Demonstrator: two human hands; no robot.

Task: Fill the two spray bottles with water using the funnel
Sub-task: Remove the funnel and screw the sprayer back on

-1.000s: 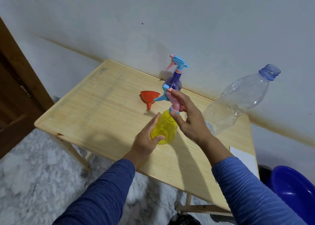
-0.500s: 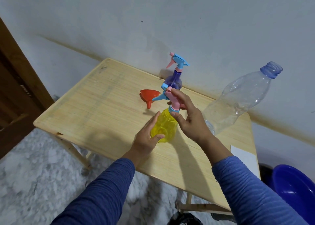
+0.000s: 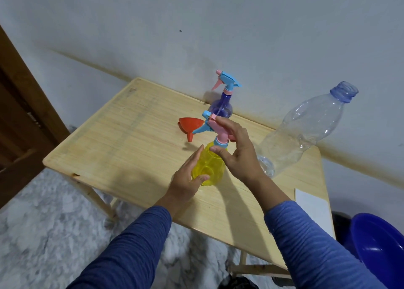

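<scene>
A yellow spray bottle (image 3: 209, 165) stands upright near the middle of the wooden table (image 3: 131, 146). My left hand (image 3: 185, 181) holds its body from the left, thumb across the front. My right hand (image 3: 238, 155) grips its pink and blue spray head (image 3: 216, 130), fingers over the top and thumb at the collar. A purple spray bottle (image 3: 219, 109) with its head on stands behind, near the wall. The orange funnel (image 3: 189, 124) lies on its side just left of the two bottles. A large clear plastic bottle (image 3: 306, 131), uncapped, stands to the right.
A white sheet (image 3: 312, 207) lies at the table's right front corner. A blue basin (image 3: 380, 249) sits low beyond the table's right edge. A brown wooden door (image 3: 21, 113) is at the left, a plain wall behind, and a marbled floor below.
My right hand's fingers have shifted slightly on the spray head, whose nozzle has turned a little to the left. My left hand and the bottles stay where they were.
</scene>
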